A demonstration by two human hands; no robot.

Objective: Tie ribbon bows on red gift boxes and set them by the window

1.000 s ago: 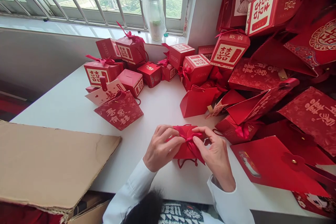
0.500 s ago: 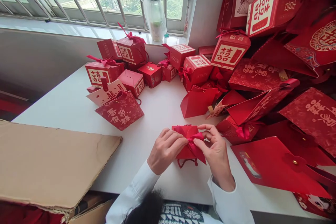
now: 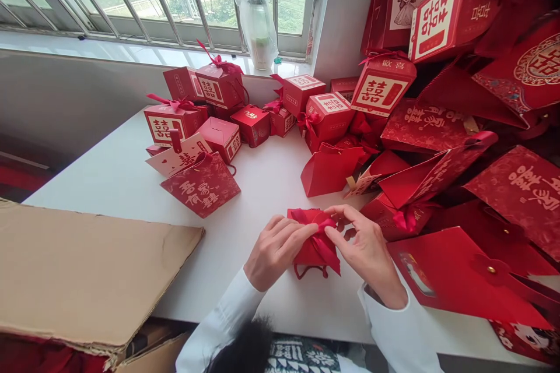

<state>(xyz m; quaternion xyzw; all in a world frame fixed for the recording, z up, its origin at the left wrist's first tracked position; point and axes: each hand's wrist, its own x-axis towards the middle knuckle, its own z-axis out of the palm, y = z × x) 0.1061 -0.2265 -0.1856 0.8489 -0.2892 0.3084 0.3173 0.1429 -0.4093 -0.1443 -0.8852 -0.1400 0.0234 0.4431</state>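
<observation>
A small red gift box point(image 3: 311, 249) with a red ribbon point(image 3: 322, 232) lies on the white table point(image 3: 114, 180) near its front edge. My left hand point(image 3: 276, 252) rests on the box's left side, its fingers pinching the ribbon at the middle. Opposite it, my right hand point(image 3: 366, 250) pinches the same ribbon from the right with thumb and forefinger. Both hands meet over the knot. White sleeves cover both wrists.
Several red gift boxes point(image 3: 221, 88) cluster at the back by the window. A heap of red paper bags point(image 3: 464, 175) fills the right side. A flat red bag point(image 3: 200, 185) lies left of centre. A brown cardboard sheet point(image 3: 79, 274) overhangs the front left. A plastic-wrapped bottle point(image 3: 259, 23) stands on the sill.
My right hand has shifted a little to the right and turned, its fingers now stretched toward the knot. The left hand's fingers have slid up the ribbon. The box has barely moved.
</observation>
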